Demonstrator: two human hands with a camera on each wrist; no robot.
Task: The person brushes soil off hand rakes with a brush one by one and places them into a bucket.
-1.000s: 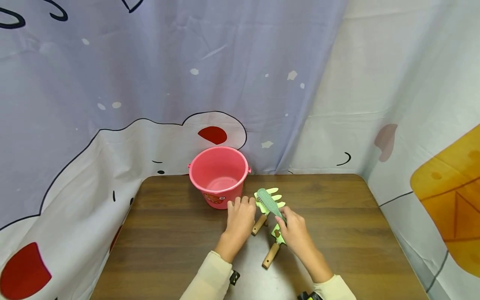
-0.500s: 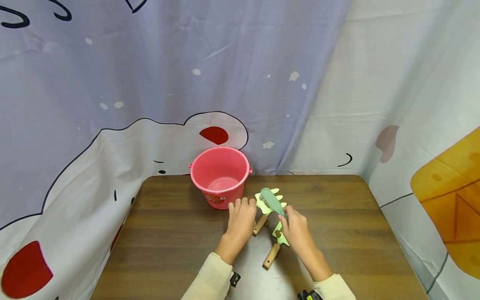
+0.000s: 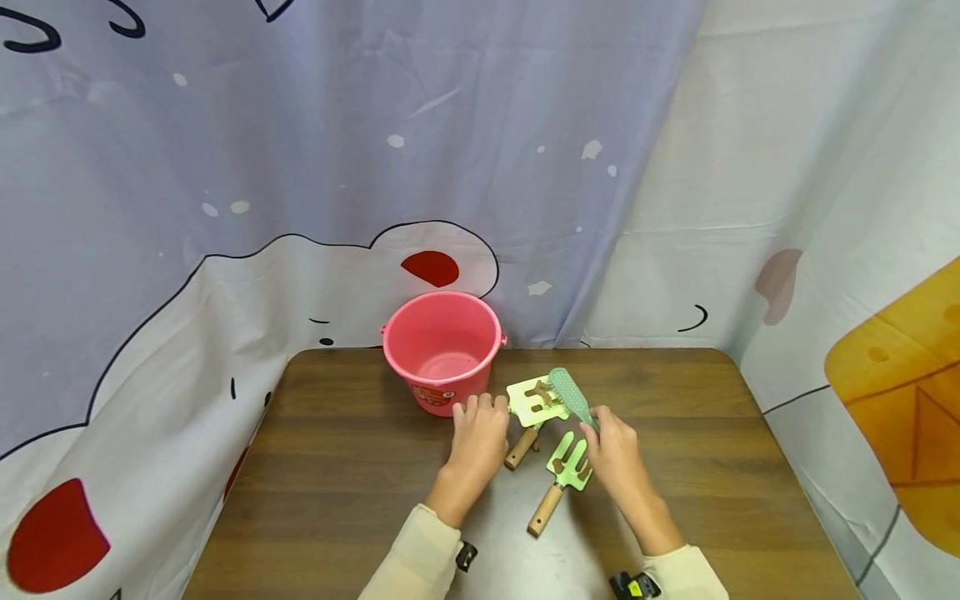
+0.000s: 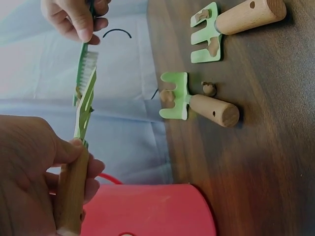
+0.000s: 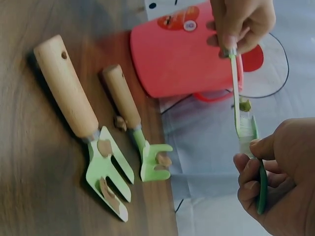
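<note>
My left hand (image 3: 477,437) grips the wooden handle (image 4: 73,196) of a small garden tool, its light green head (image 3: 525,407) raised above the table. Gaps run through that head, and a brown clump (image 3: 542,388) sits on it. My right hand (image 3: 617,450) holds a green brush (image 3: 572,392) with pale bristles (image 4: 89,64) facing the tool's head. In the right wrist view the bristles meet or nearly meet it. Below lie a hand fork (image 3: 570,467) and a small hand rake (image 5: 152,160), both wooden-handled and bearing brown lumps.
A pink bucket (image 3: 431,392) stands upright at the table's back edge, just beyond my left hand. One loose brown bit (image 4: 209,89) lies beside the rake's handle. The wooden table (image 3: 337,483) ends at a printed curtain (image 3: 525,167).
My right hand and the brush have moved right, toward the far end of the tool's head. The held tool has turned, showing its head more broadly. The hand fork is less covered.
</note>
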